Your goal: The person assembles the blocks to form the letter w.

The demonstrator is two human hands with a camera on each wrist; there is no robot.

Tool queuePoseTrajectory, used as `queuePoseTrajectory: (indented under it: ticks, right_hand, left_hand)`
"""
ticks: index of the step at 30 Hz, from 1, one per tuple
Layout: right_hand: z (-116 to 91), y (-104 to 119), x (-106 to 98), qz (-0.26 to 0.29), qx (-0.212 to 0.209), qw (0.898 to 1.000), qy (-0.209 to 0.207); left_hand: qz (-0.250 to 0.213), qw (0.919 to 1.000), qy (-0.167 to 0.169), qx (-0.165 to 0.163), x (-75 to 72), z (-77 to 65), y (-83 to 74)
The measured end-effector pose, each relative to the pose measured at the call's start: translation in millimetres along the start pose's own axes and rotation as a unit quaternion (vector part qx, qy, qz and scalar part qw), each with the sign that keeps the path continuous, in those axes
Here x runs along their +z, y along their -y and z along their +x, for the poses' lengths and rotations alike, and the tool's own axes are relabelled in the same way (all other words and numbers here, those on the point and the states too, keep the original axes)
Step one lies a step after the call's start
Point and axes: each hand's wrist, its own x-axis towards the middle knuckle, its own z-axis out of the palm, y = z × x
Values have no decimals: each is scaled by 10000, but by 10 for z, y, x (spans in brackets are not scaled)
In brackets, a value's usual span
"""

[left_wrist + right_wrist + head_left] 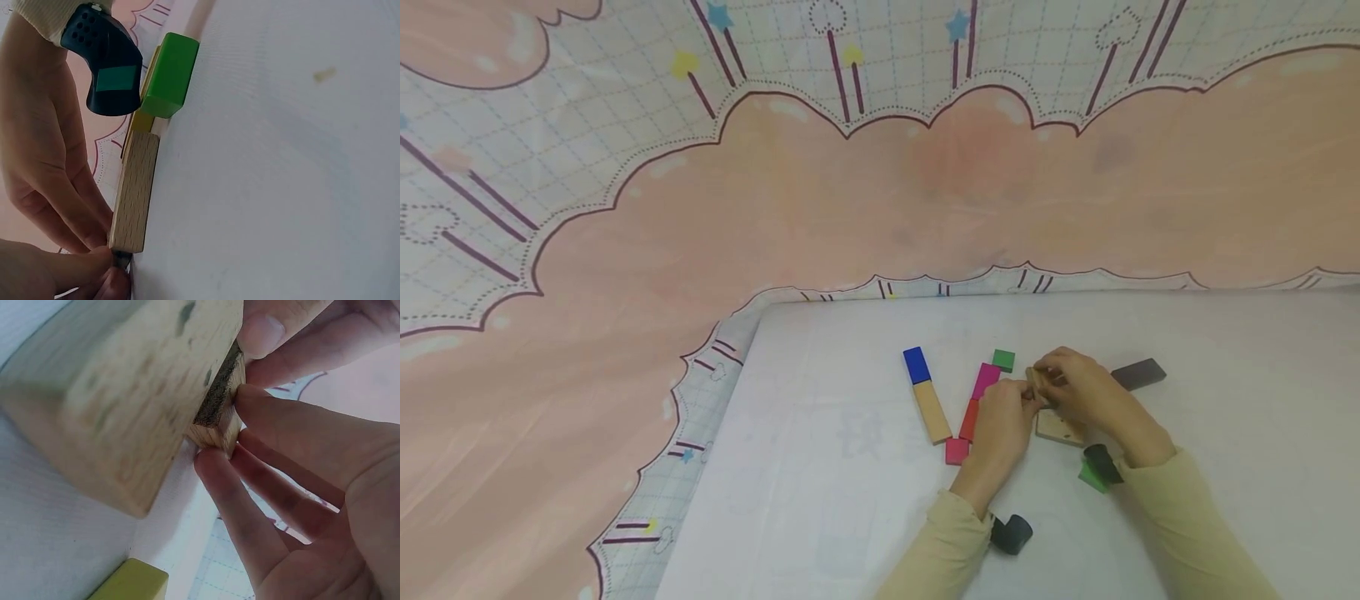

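Note:
A small wooden block (pixel 1036 385) with a rough dark face is between both hands, and part of it is covered by fingers. My left hand (pixel 1003 421) pinches its near end; the right hand (pixel 1086 392) grips it from the right with thumb and fingers. In the right wrist view, that dark face (pixel 220 394) shows between the fingertips. Just below the hands a flat plain wooden block (pixel 1060 428) lies on the table, with small dark marks on top.
Left of the hands, blue (pixel 917 365), plain wood (pixel 932 412), pinkish-red (pixel 957 451), red (pixel 969 419) and magenta (pixel 986 380) blocks form a V. A green block (pixel 1003 360) touches its right arm. A dark grey block (pixel 1138 374) lies right; another green block (pixel 1093 476) sits under the right wrist.

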Motion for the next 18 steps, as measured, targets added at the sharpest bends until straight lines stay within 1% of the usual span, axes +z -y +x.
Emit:
queuePoseTrajectory:
  ticks: [5,7,9,11,14,17,18]
  right_hand:
    - [3,-10,10,51,-4,10000,7]
    - [3,-17,17,83,-26,10000,4]
    - [2,-24,22,113,-77,9999,-3]
    - [-3,-33,25,129,-122,9998,-10]
    - [-15,-45,21,80,-172,9998,-27]
    - [-26,-44,13,14,-88,10000,3]
    - [-26,-44,12,15,-47,10000,27]
  left_hand:
    - [67,10000,58,-45,-33,-21,-3]
    - [222,9997,63,30,-51,-34,10]
    - [508,9985,-36,185,-81,-57,33]
    - [854,9953,-202,401,-129,-85,59]
    - [1408,9860,-490,749,-214,-128,105]
    - [1673,9788,-642,991,-285,-161,145]
    - [1703,9779,-658,1022,-299,-168,158]
